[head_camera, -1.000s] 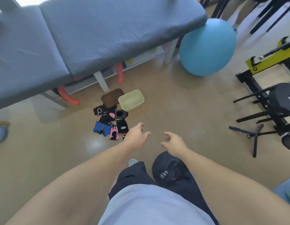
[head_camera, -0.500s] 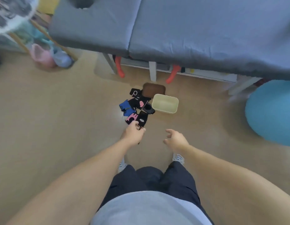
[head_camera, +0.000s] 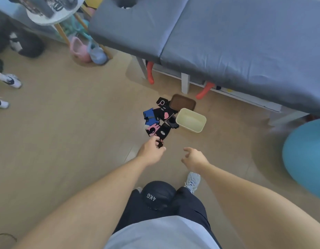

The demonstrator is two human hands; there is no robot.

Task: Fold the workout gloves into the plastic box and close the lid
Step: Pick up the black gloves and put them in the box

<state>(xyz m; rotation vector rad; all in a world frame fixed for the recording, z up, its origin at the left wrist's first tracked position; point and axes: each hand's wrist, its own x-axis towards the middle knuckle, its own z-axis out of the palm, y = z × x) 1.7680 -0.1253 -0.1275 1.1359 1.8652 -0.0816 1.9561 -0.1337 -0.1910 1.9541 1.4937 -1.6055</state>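
Left hand (head_camera: 150,151) pinched the near edge of a black glove (head_camera: 160,143) between thumb and fingers. Right hand (head_camera: 194,158) hung loosely spread, holding nothing. Glove pile (head_camera: 158,119) lay just left of the open plastic box (head_camera: 191,120); brown lid (head_camera: 182,102) just behind the box.

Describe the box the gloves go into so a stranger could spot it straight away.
Find the long grey padded bench across the top of the view; on the floor just in front of its white legs lies a heap of gloves. The plastic box sits at the right edge of that heap: a pale cream, open, rounded rectangular tub. The flat brown lid behind it is dark and shallow, so the light, deep one is the box.
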